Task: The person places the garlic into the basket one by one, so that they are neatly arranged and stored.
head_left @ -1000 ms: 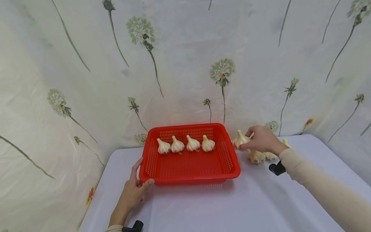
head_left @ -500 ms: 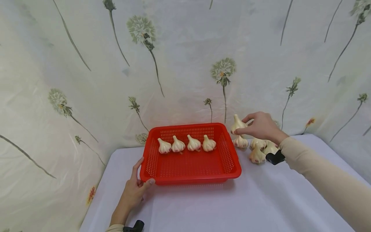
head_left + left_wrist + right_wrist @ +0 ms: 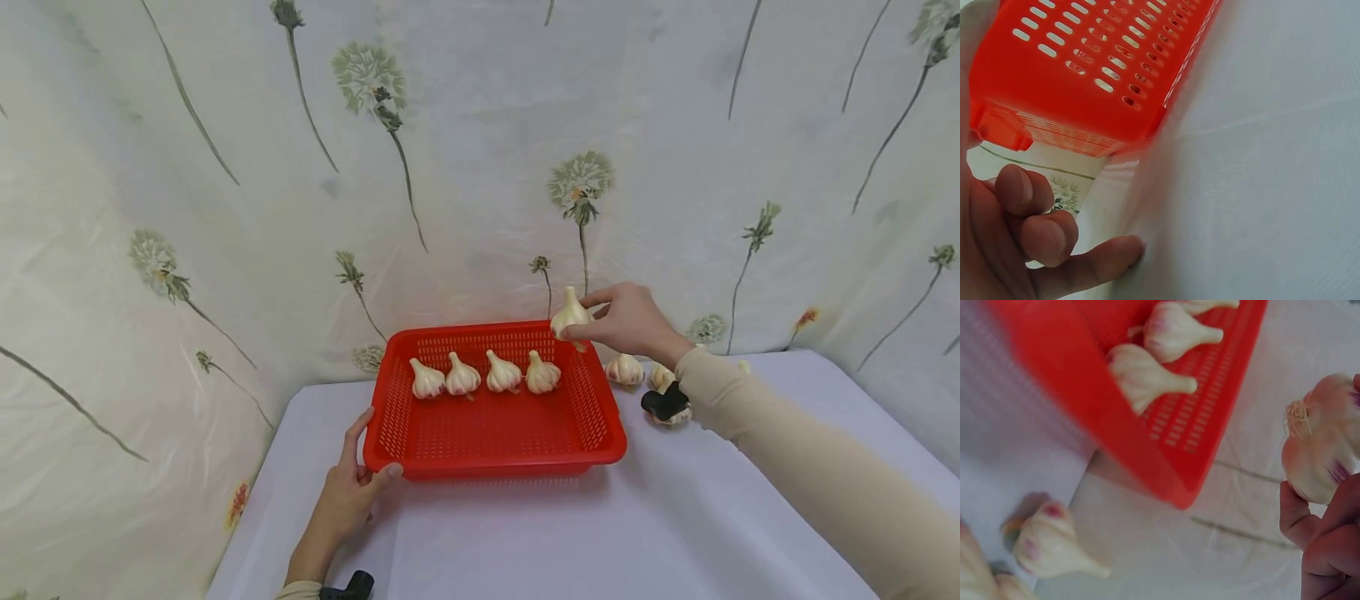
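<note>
My right hand [image 3: 633,319] pinches a head of garlic [image 3: 568,315] between thumb and fingers, neck upward, above the back right corner of the red plastic basket [image 3: 487,467]. In the right wrist view this garlic [image 3: 1325,437] shows its root tuft and purple streaks. Inside the basket several garlic heads [image 3: 462,377] lie in a row along the back wall. My left hand [image 3: 345,496] grips the basket at its front left corner, thumb at the front rim and a finger along the left side. Lower fingers [image 3: 1047,240] are bent beneath the corner in the left wrist view.
To the right of the basket more garlic heads [image 3: 625,370] lie on the white-covered table [image 3: 525,542], some partly hidden behind my right wrist and its black strap mount [image 3: 666,403]. A dandelion-patterned curtain [image 3: 465,167] hangs close behind the basket.
My right hand has lifted a garlic head from the group on the right and carried it left to over the basket's back right corner. My left hand stays on the basket.
</note>
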Demonstrator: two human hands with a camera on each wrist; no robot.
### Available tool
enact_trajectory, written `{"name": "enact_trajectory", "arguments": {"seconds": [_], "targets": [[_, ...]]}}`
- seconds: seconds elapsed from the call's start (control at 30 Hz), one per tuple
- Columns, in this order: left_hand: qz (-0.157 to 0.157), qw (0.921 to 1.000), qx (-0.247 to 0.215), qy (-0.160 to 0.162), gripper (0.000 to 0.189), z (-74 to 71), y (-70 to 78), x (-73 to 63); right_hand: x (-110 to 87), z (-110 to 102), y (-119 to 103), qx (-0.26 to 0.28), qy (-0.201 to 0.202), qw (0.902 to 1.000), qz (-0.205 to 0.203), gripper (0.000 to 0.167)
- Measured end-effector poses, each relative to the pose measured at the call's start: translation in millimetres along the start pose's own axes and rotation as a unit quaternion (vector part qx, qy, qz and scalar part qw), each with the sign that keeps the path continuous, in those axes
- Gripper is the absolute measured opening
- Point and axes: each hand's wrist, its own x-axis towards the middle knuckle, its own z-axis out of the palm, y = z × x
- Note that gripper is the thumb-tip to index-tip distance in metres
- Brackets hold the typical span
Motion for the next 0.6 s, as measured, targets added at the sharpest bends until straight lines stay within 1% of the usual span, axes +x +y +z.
{"name": "enact_trajectory", "arguments": {"seconds": [0.2,0.37,0.5,0.6], "targets": [[0.004,1.0000,0.003,0.003,0.090,-1.5,-0.2,0.3,15.1,25,-21,0.041,-0.011,0.9989,-0.021,0.060],[0.005,1.0000,0.007,0.005,0.088,-1.0,-1.4,1.6,24.2,46,-33,0.065,-0.034,0.9967,-0.035,0.055],[0.003,0.9999,0.009,0.005,0.088,-0.8,-1.3,1.8,28.4,63,-40,0.054,-0.050,0.9960,-0.050,0.059],[0.000,1.0000,0.009,0.003,0.089,-0.8,-1.1,1.0,30.2,76,-44,0.045,-0.070,0.9944,-0.067,0.062]]}}
